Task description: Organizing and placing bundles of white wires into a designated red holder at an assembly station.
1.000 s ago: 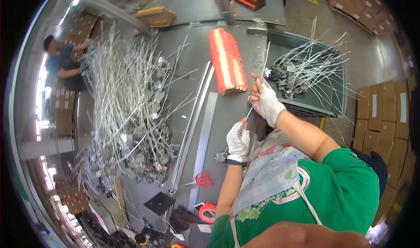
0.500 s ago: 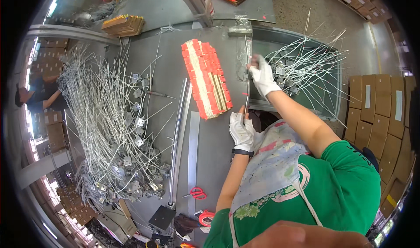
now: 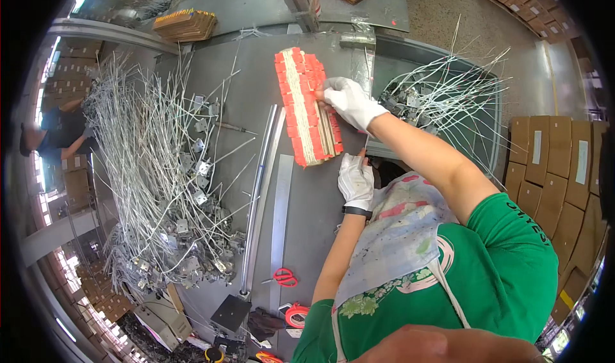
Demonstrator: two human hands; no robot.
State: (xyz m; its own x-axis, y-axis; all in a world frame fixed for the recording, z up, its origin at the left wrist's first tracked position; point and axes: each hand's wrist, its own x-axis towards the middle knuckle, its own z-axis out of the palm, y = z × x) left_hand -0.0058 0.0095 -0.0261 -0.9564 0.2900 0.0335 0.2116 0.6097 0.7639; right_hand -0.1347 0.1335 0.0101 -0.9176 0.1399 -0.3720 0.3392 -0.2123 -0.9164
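Note:
A bundle of pale strips edged with red tape tabs (image 3: 296,107) lies slantwise on the grey table. My right hand (image 3: 353,102), in a white glove with bare fingertips, reaches to its right side. Thumb and fingers are pinched on a red tape tab there. Lower down, by the near table edge, my left hand (image 3: 356,178) wears a similar glove and a dark wristband. Its thumb and fingers are closed together around a thin wire (image 3: 366,146), hard to make out; my right forearm and hand cover part of its run.
A large heap of wires with metal brackets (image 3: 154,177) covers the left side. A green-grey bin (image 3: 493,107) at right holds more wired brackets. Metal rails (image 3: 261,190), red scissors (image 3: 284,277) and a red tape roll (image 3: 297,315) lie nearer. Cartons (image 3: 551,171) stand at far right.
My right hand has moved left from the wire beside the bin to the red-taped bundle and pinches at it. My left hand stays by the table edge. The view has shifted slightly.

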